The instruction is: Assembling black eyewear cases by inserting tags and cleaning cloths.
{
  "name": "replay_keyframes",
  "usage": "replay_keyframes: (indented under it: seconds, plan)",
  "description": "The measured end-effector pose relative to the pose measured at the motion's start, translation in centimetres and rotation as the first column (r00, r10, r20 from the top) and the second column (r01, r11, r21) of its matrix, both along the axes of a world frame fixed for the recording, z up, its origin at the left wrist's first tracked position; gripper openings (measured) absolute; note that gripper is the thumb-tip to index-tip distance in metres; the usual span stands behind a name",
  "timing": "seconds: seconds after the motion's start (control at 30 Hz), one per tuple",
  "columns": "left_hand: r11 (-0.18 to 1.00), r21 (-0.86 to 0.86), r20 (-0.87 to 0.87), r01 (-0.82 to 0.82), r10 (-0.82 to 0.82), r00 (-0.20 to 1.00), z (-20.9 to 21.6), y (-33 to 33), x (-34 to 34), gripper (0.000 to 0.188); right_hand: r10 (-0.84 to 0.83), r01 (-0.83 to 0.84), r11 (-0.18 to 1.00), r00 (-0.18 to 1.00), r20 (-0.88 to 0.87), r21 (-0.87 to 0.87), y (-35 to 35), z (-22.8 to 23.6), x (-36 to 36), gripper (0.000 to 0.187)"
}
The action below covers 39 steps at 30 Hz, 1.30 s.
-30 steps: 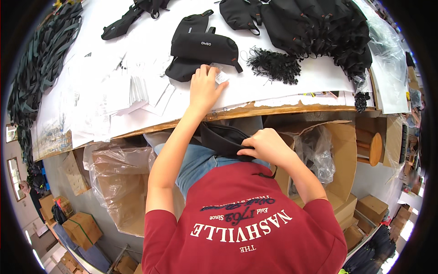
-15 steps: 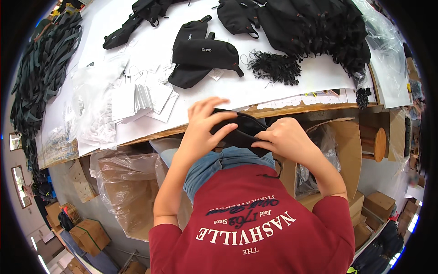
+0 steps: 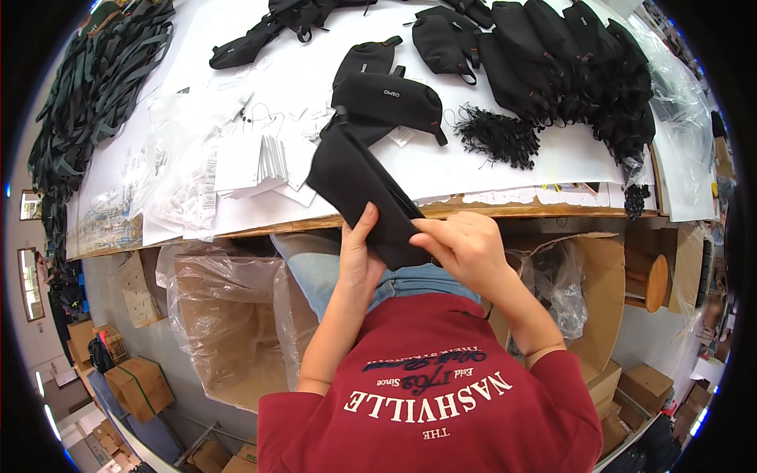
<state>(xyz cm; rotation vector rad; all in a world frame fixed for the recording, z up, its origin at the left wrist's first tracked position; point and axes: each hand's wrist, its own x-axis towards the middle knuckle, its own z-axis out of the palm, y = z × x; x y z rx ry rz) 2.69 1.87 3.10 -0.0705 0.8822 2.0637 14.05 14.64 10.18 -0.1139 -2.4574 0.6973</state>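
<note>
A black fabric pouch (image 3: 359, 185) slants up from my lap across the table's front edge, its long opening along the right side. My left hand (image 3: 359, 244) is closed around its lower left side, with the thumb on the front and the fingers behind. My right hand (image 3: 461, 246) pinches the pouch's right edge near the lower end of the opening. The pouch's upper end overlaps other black pouches (image 3: 390, 101) lying on the white table. Beside it to the left is a stack of white cards (image 3: 268, 164).
Many black pouches (image 3: 544, 63) are heaped at the far right, near a tangle of black cords (image 3: 497, 135). Dark straps (image 3: 95, 102) hang over the table's left end. Clear plastic bags (image 3: 181, 173) lie left of the cards. Plastic-lined cardboard boxes (image 3: 229, 315) stand below the wooden table edge (image 3: 505, 210).
The pouch has swung from lying sideways between my hands to a longer upright slant, seen from its flat face. My left hand has moved down and now grips its side; my right hand keeps its pinch.
</note>
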Motion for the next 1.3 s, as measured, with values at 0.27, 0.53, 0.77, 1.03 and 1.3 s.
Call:
replay_keyframes:
  seconds: [0.27, 0.53, 0.77, 1.03, 1.3]
  plan:
    - [0.992, 0.029, -0.011, -0.121, 0.122, 0.993, 0.8, -0.1, 0.0, 0.037, -0.308, 0.286, 0.836, 0.951, 0.031, -0.469, -1.8, -2.0, 0.9, 0.013]
    - [0.998, -0.048, -0.012, -0.037, 0.036, 0.999, 1.3, 0.2, -0.1, 0.034, -0.015, 0.261, 0.653, 0.943, 0.333, -0.711, -0.4, -4.7, 1.3, 0.022]
    - [0.984, -0.037, -0.024, 0.174, -0.175, 0.984, 2.0, 0.1, 0.4, 0.034, 0.030, 0.055, 0.488, 0.996, 0.080, -0.871, 2.2, -2.7, -0.8, 0.020]
    - [0.930, -0.055, -0.009, 0.363, -0.364, 0.932, 2.6, 0.1, 0.6, 0.033, -0.230, 0.117, 0.738, 0.969, -0.085, -0.665, 2.5, -0.3, -2.7, 0.022]
    - [0.976, -0.035, 0.076, 0.215, -0.211, 0.974, 2.5, 0.2, 0.7, 0.030, -0.199, 0.115, 0.877, 0.971, -0.133, -0.466, 1.3, -0.7, -1.8, 0.013]
